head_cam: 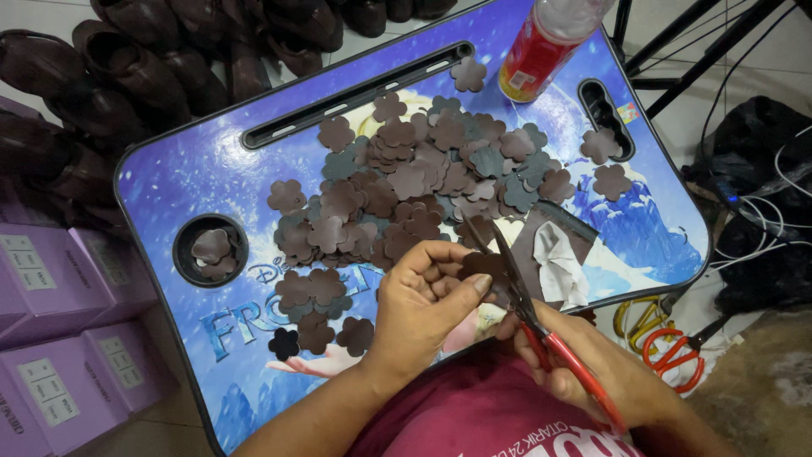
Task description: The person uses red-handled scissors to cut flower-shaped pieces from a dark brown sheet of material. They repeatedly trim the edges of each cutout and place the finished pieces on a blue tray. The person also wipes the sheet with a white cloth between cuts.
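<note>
Left hand (419, 309) pinches a brown leather piece (482, 264); right hand (592, 364) grips red-handled scissors (524, 305), blades open toward twelve o'clock.

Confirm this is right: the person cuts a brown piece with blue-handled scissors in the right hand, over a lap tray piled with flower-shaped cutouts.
Not quite. The scissors in the right hand have red handles, not blue, as the head view shows. The rest stands: the left hand holds the brown piece over the lap tray piled with flower-shaped cutouts.
</note>
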